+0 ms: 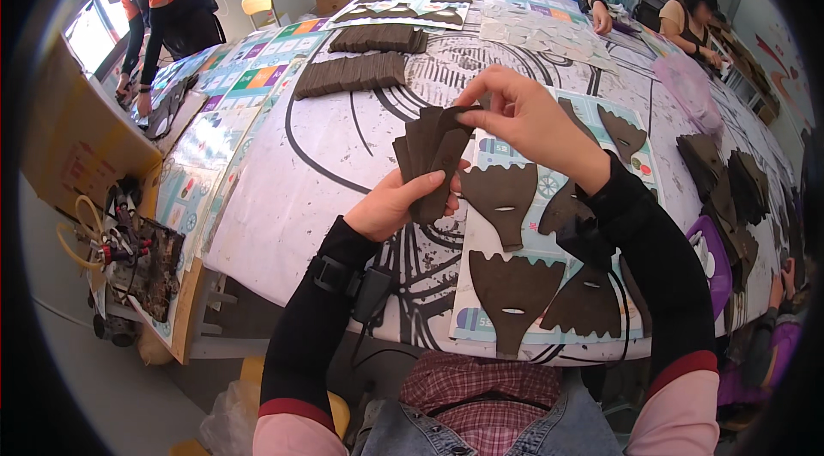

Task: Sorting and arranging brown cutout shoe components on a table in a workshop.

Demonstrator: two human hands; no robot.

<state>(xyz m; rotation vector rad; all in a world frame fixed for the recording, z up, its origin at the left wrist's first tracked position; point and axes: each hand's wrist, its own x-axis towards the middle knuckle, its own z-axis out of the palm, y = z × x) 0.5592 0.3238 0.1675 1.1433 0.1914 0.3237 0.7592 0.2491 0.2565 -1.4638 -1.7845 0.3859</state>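
Note:
My left hand (pixel 388 205) holds a fanned stack of dark brown flat strips (pixel 422 151) above the table, thumb on the front and fingers behind. The strips look like leather or fabric. At the stack's upper right end, my right hand (pixel 532 121) pinches the tip of a strip between thumb and fingers. Below my right forearm, several brown fan-shaped pieces with scalloped edges lie on a patterned board (pixel 536 237). Two of them, an upper piece (pixel 498 191) and a lower piece (pixel 506 280), show a small light slit.
Two rows of stacked brown strips (pixel 352 76) stand beyond my left hand. Another board (pixel 412 5) with brown pieces lies at the far end. To the right are brown piles (pixel 725 185) and a purple container (pixel 712 254). Other people work around the table (pixel 257 233).

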